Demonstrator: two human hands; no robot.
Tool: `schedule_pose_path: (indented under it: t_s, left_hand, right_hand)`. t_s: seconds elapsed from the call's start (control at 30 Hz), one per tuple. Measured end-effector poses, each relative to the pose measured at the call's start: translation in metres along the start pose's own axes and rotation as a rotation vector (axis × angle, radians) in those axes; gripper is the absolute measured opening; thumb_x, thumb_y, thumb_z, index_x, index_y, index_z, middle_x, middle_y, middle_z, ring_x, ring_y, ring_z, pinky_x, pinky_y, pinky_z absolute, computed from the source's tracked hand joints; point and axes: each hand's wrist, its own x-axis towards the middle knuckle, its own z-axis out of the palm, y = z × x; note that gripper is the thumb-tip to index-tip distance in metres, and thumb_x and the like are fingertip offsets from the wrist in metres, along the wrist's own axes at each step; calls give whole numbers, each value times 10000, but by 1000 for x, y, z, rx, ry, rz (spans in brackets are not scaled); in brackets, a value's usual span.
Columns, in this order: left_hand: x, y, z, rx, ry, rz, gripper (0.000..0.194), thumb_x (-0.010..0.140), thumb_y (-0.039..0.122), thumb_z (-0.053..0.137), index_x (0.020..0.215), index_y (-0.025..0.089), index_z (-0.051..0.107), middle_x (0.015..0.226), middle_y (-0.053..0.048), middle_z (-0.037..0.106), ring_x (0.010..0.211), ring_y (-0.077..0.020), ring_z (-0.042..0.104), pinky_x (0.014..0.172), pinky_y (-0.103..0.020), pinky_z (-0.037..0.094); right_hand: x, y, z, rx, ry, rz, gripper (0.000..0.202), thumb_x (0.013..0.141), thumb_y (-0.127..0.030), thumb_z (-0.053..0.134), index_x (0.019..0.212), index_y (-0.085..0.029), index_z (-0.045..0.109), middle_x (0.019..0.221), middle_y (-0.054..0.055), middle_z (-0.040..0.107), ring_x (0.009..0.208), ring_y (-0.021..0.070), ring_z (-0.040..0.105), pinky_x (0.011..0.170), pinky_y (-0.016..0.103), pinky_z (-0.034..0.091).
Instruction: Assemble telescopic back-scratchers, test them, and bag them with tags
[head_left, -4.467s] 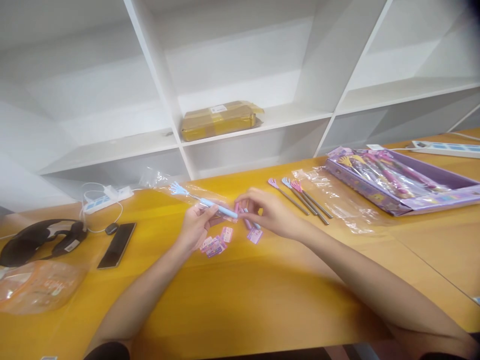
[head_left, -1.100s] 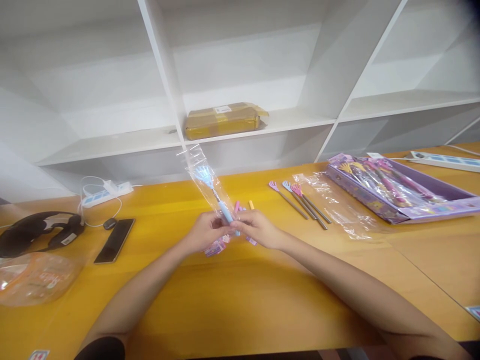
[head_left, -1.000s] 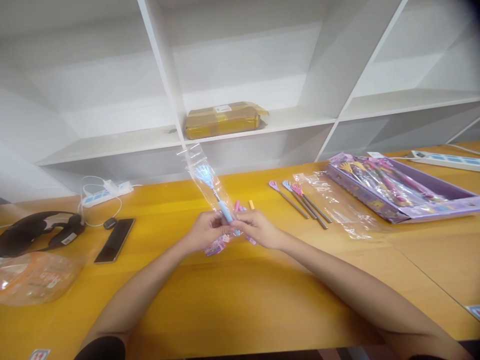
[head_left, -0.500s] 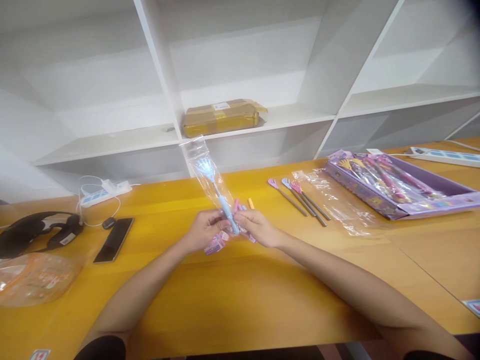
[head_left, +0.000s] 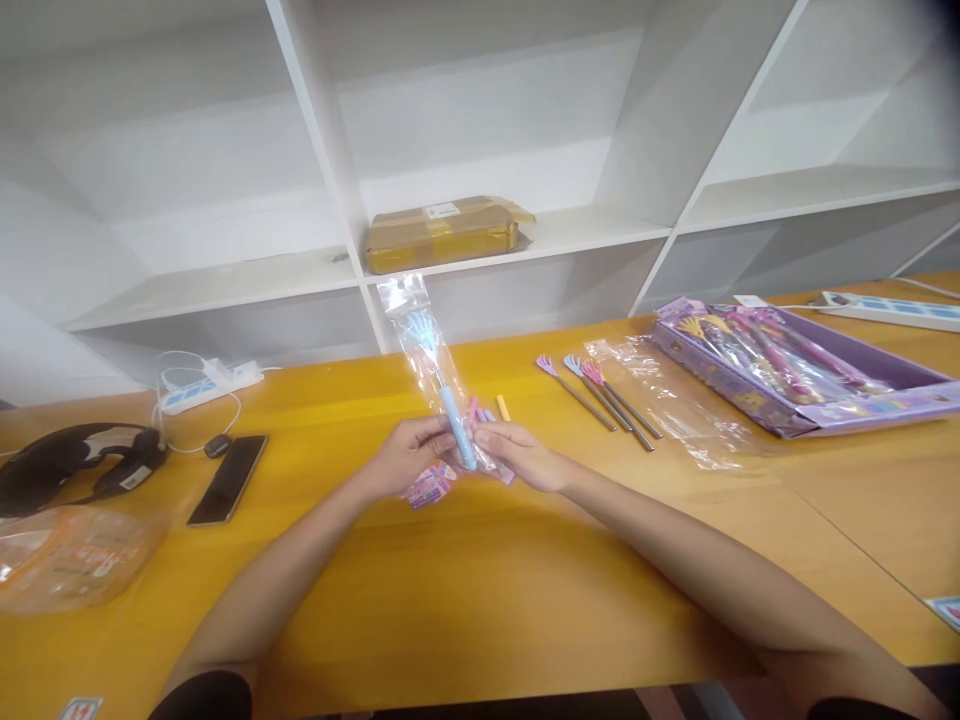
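A blue back scratcher (head_left: 457, 425) with a hand-shaped head lies inside a clear plastic sleeve (head_left: 403, 292), tilted with its head up and to the left. My left hand (head_left: 411, 455) is closed around the lower part of the sleeve from the left. My right hand (head_left: 523, 455) pinches the same package from the right, near the handle's end. Under and behind the hands show a purple-pink printed card (head_left: 429, 486) and several coloured handles, among them an orange one (head_left: 503, 408); they are partly hidden.
Right of my hands lie several metal rods with hand-shaped heads (head_left: 611, 395) and plastic wrapping (head_left: 690, 420). A purple display box (head_left: 795, 420) holds packaged scratchers. To the left are a phone (head_left: 229, 480), a power strip (head_left: 214, 388), a black strap-like item (head_left: 82, 460) and an orange-printed bag (head_left: 79, 560). A taped parcel (head_left: 446, 235) sits on the shelf.
The sleeve's upper end has swung slightly to the right and stands a bit more upright. Both hands keep their hold and have barely moved.
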Motion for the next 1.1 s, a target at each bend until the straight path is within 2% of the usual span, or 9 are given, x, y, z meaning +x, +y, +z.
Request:
schedule_pose_path:
  t_s: [0.1, 0.2, 0.3, 0.4, 0.53, 0.73, 0.93, 1.03, 1.1]
  left_hand:
    - [-2, 7, -12, 32, -74, -9, 421, 1023, 547, 658, 1215, 193, 783, 1197, -104, 769, 1101, -251, 711, 1020, -367, 536]
    - [-2, 9, -16, 71, -46, 6, 450, 1037, 582, 616, 1125, 172, 779, 1161, -106, 755, 1084, -240, 693, 1018, -358, 517]
    - [3, 7, -16, 17, 89, 8, 424, 1006, 562, 677, 1181, 178, 716, 1104, -89, 733, 986, -208, 689, 935, -344, 543]
    - [8, 5, -20, -140, 263, 16, 496, 916, 563, 790, 1214, 188, 660, 1116, -80, 711, 916, -181, 684, 847, -326, 574]
    - [10, 7, -36, -197, 382, 8, 551, 889, 552, 817, 1270, 196, 638, 1112, -75, 720, 908, -171, 698, 821, -303, 574]
    - [4, 10, -58, 27, 304, -65, 420, 828, 458, 884, 1090, 180, 708, 1024, -36, 686, 903, -164, 694, 893, -331, 579]
    - [2, 6, -56, 180, 251, -106, 411, 834, 367, 870, 1171, 218, 688, 943, 5, 644, 884, -148, 686, 822, -292, 552]
    - [2, 7, -52, 244, 300, -119, 384, 837, 387, 863, 1142, 226, 694, 885, 17, 648, 844, -155, 706, 780, -292, 549]
    - [2, 8, -50, 267, 323, -116, 365, 824, 397, 875, 1097, 225, 705, 848, 22, 651, 824, -158, 713, 771, -294, 553]
  right_hand:
    - [2, 4, -2, -180, -26, -91, 520, 1065, -643, 487, 828, -190, 576, 696, -22, 540, 631, 116, 453, 631, 259, 414]
    - [4, 10, -4, -341, -48, -181, 323, 1018, -416, 577, 787, -190, 575, 713, -31, 541, 646, 107, 427, 633, 245, 390]
    - [4, 13, -1, -409, -108, -176, 137, 909, -208, 616, 774, -184, 622, 694, -45, 552, 608, 91, 414, 597, 227, 368]
    - [2, 16, 6, -446, -273, -144, 119, 870, -121, 632, 776, -172, 683, 714, -34, 613, 639, 92, 495, 635, 221, 411]
    - [-2, 27, 21, -444, -533, -88, 106, 907, -133, 687, 861, -166, 777, 797, -12, 716, 683, 90, 570, 682, 209, 439]
    - [-7, 45, 31, -354, -747, 147, 196, 989, -294, 715, 1065, -172, 848, 999, 34, 812, 805, 107, 687, 721, 186, 452]
    - [-6, 35, 15, -464, -741, 359, 349, 946, -494, 774, 1121, -199, 836, 1029, 38, 816, 871, 155, 722, 723, 215, 470]
    - [-6, 15, -10, -573, -697, 449, 309, 940, -445, 775, 1111, -191, 818, 1019, 47, 808, 866, 171, 718, 723, 238, 470]
    - [-7, -1, -30, -657, -568, 471, 234, 953, -372, 747, 1082, -185, 804, 1008, 48, 793, 860, 173, 704, 739, 253, 468]
